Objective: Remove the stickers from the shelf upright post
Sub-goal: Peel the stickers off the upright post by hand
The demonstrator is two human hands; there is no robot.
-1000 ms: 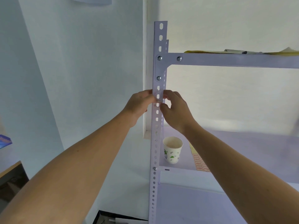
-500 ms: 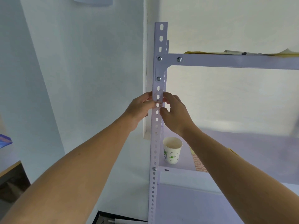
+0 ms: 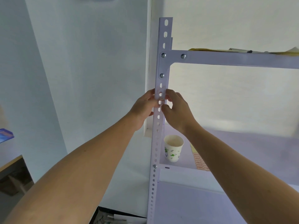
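The white slotted shelf upright post [image 3: 157, 131] runs up the middle of the head view. A small reddish sticker [image 3: 161, 98], partly curled, sits on the post's front face between my two hands. My left hand [image 3: 144, 107] grips the post's left edge, its fingertips beside the sticker. My right hand [image 3: 177, 110] reaches from the right, thumb and forefinger pinching at the sticker's right side. Faint pinkish residue marks the post just above the sticker.
A paper cup [image 3: 173, 147] with green leaf print stands on the lower shelf [image 3: 179, 166] behind the post. A sheet of reddish stickers [image 3: 199, 161] lies beside it. The upper shelf beam [image 3: 234, 59] carries yellow papers. White walls lie behind; a desk edge [image 3: 9, 164] is at left.
Both hands stay at the same spot on the post. The fingertips have shifted slightly around the sticker, which now looks curled up at its edge.
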